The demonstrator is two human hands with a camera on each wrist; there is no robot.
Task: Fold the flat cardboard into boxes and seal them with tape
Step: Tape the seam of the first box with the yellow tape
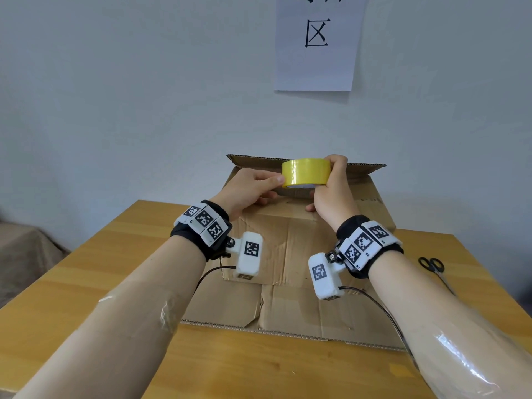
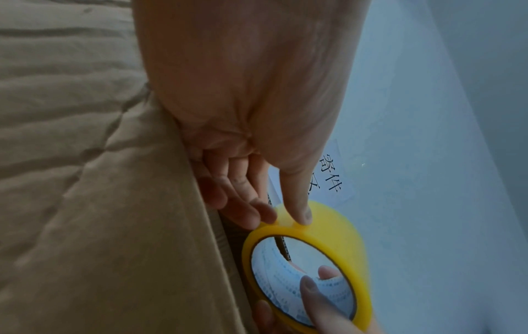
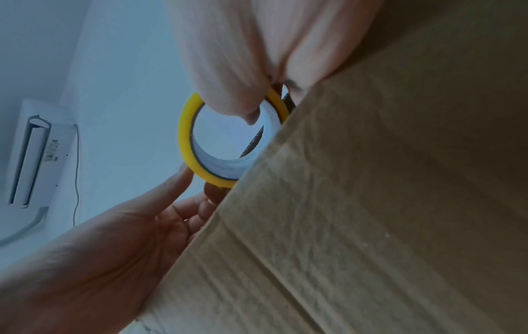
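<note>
A yellow tape roll (image 1: pixel 305 172) hangs in the air over the far top edge of the brown cardboard box (image 1: pixel 288 234). My right hand (image 1: pixel 334 182) grips the roll from the right, with its thumb (image 3: pixel 248 113) hooked inside the white core. My left hand (image 1: pixel 276 182) pinches the roll's left side, thumb (image 2: pixel 297 203) pressed on the outer tape face (image 2: pixel 328 226) and fingers under the rim. The box stands on the wooden table (image 1: pixel 115 269), its rear flap (image 1: pixel 259 159) raised and its front flap (image 1: pixel 288 309) lying flat towards me.
Black-handled scissors (image 1: pixel 431 267) lie on the table to the right of the box. A paper sign (image 1: pixel 316 41) hangs on the white wall close behind the box. Bare tabletop stretches left of the box and along the near edge.
</note>
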